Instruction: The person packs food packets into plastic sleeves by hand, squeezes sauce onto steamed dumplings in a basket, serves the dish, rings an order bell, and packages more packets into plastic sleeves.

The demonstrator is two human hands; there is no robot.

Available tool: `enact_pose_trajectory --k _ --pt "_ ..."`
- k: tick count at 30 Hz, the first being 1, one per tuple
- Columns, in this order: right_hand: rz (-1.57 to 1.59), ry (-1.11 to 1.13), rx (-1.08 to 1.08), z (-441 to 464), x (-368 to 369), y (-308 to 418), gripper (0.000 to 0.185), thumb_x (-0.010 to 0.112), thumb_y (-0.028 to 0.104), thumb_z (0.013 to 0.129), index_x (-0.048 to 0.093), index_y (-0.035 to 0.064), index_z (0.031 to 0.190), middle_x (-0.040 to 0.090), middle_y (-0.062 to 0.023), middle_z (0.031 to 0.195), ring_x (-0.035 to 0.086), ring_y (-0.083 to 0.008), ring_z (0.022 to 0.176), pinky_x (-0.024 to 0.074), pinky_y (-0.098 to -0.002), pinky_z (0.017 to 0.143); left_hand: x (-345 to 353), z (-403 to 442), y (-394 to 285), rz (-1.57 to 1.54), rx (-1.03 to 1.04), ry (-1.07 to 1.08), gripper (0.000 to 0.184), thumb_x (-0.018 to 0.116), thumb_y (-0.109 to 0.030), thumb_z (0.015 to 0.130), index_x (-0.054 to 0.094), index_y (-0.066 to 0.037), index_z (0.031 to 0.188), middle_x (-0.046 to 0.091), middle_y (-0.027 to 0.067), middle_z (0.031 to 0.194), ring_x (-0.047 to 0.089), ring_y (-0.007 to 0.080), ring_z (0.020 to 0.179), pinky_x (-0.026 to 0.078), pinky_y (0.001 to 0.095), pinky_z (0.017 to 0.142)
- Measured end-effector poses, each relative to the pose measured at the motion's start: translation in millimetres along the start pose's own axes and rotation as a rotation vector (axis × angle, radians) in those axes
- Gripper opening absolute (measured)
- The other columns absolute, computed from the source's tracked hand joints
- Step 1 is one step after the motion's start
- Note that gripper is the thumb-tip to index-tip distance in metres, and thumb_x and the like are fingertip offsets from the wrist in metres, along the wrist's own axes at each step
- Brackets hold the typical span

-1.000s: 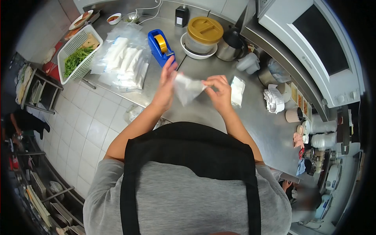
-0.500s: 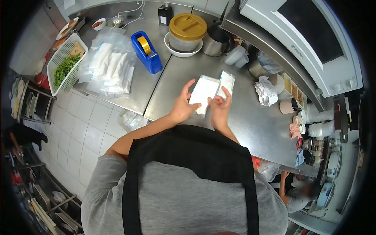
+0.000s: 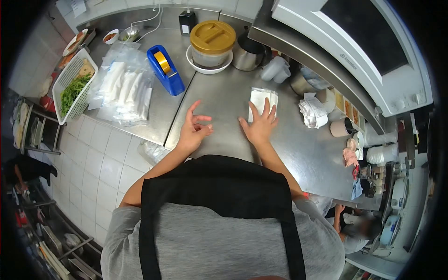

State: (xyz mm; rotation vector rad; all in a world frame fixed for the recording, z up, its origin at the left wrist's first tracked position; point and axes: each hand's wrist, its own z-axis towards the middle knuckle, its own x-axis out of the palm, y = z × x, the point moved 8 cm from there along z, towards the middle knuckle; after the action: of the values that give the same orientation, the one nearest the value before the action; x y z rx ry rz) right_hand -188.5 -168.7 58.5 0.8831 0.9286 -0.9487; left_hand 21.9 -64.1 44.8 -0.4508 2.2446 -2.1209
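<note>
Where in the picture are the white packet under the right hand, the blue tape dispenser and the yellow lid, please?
White packet [image 3: 259, 98]: head view, on its uncovered upper face.
Blue tape dispenser [image 3: 171, 79]: head view, on its body.
Yellow lid [image 3: 213, 36]: head view, middle of its top.

The right hand [image 3: 260, 127] hides the lower part of a white packet [image 3: 264, 95]; whether another lies beneath, I cannot tell from my remote feed, whose top edge crops the microwave [image 3: 361, 49]. A co-worker's head [image 3: 369, 227] is blurred. The left forearm [image 3: 158, 171] partly covers what may be a plastic bag [image 3: 151, 151]. Print on a paper sheet [image 3: 78, 6] is too small to read.
</note>
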Motion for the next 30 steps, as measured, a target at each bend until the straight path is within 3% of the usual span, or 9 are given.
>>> enact_pose_trajectory --k 3,10,13,15,17,19,23,26,30 --pt "-0.067 0.084 0.054 5 42 -21 0.051 0.056 0.041 0.085 0.05 0.0255 0.134 0.018 -0.0113 0.154 0.012 -0.0454 0.14 0.0215 -0.0701 0.099 -14 1 2 0.007 0.04 -0.032 0.083 0.064 0.001 0.082 0.017 -0.016 0.148 0.056 0.0118 0.111 0.061 0.0122 0.075 0.051 0.0247 0.069" --pt "-0.177 0.027 0.238 50 62 -103 0.053 0.045 0.049 0.091 0.045 0.0254 0.139 0.02 -0.0098 0.154 0.016 -0.042 0.139 0.0207 -0.0691 0.101 -96 11 -38 0.331 0.23 -0.277 0.076 0.064 -0.002 0.083 0.023 -0.013 0.146 0.056 0.0095 0.11 0.059 0.0117 0.08 0.048 0.0238 0.068" --pt "-0.176 -0.099 0.185 51 50 -101 0.053 0.047 0.049 0.091 0.046 0.0247 0.138 0.022 -0.0116 0.153 0.017 -0.0428 0.139 0.019 -0.0687 0.101 -174 14 -91 0.635 0.486 -0.651 0.057 0.068 -0.007 0.078 0.048 -0.009 0.132 0.061 0.0069 0.106 0.059 0.0147 0.085 0.05 0.0265 0.068" --pt "-0.139 -0.335 0.078 41 33 -89 0.052 0.05 0.047 0.091 0.047 0.023 0.137 0.023 -0.0143 0.152 0.017 -0.0438 0.138 0.0182 -0.0678 0.102 -241 8 -121 0.881 0.578 -0.985 0.038 0.07 -0.009 0.076 0.061 -0.009 0.113 0.06 0.0117 0.106 0.057 0.0262 0.092 0.047 0.0351 0.08" --pt "-0.039 -0.37 -0.02 29 26 -79 0.051 0.053 0.043 0.091 0.048 0.0199 0.136 0.025 -0.0172 0.15 0.018 -0.0448 0.138 0.0176 -0.0663 0.103 -330 6 -124 0.943 0.465 -1.293 0.039 0.072 -0.018 0.075 0.063 -0.007 0.111 0.059 0.0145 0.104 0.053 0.0311 0.101 0.041 0.0406 0.092" --pt "0.027 -0.353 -0.088 15 13 -64 0.049 0.059 0.034 0.089 0.05 0.0142 0.133 0.028 -0.0205 0.147 0.019 -0.0462 0.137 0.0178 -0.0626 0.105 -410 -1 -111 0.889 0.121 -1.545 0.047 0.074 -0.03 0.074 0.062 -0.007 0.113 0.061 0.0164 0.109 0.054 0.0326 0.106 0.041 0.0415 0.094" --pt "0.099 -0.294 -0.157 -9 11 -48 0.045 0.059 0.031 0.089 0.053 0.0132 0.13 0.032 -0.0191 0.144 0.021 -0.0461 0.136 0.0191 -0.0585 0.108 -493 20 -81 0.788 -0.302 -1.398 0.049 0.075 -0.044 0.072 0.067 -0.01 0.105 0.066 0.0146 0.111 0.061 0.0283 0.104 0.044 0.0401 0.092" --pt "0.109 -0.244 -0.142 -19 15 -43 0.042 0.06 0.029 0.089 0.055 0.0129 0.127 0.035 -0.0172 0.142 0.023 -0.0447 0.135 0.0201 -0.0564 0.108 -493 26 -78 0.578 -0.182 -1.339 0.036 0.074 -0.041 0.073 0.069 -0.013 0.094 0.069 0.0106 0.098 0.065 0.0265 0.093 0.048 0.0385 0.084" --pt "0.084 -0.219 -0.114 -22 17 -42 0.04 0.059 0.029 0.089 0.056 0.0125 0.126 0.038 -0.0152 0.14 0.025 -0.0427 0.135 0.0214 -0.0547 0.108 -442 18 -125 0.78 0.139 -1.458 0.02 0.069 -0.03 0.081 0.067 -0.011 0.086 0.07 0.008 0.087 0.065 0.0239 0.083 0.049 0.0363 0.077"
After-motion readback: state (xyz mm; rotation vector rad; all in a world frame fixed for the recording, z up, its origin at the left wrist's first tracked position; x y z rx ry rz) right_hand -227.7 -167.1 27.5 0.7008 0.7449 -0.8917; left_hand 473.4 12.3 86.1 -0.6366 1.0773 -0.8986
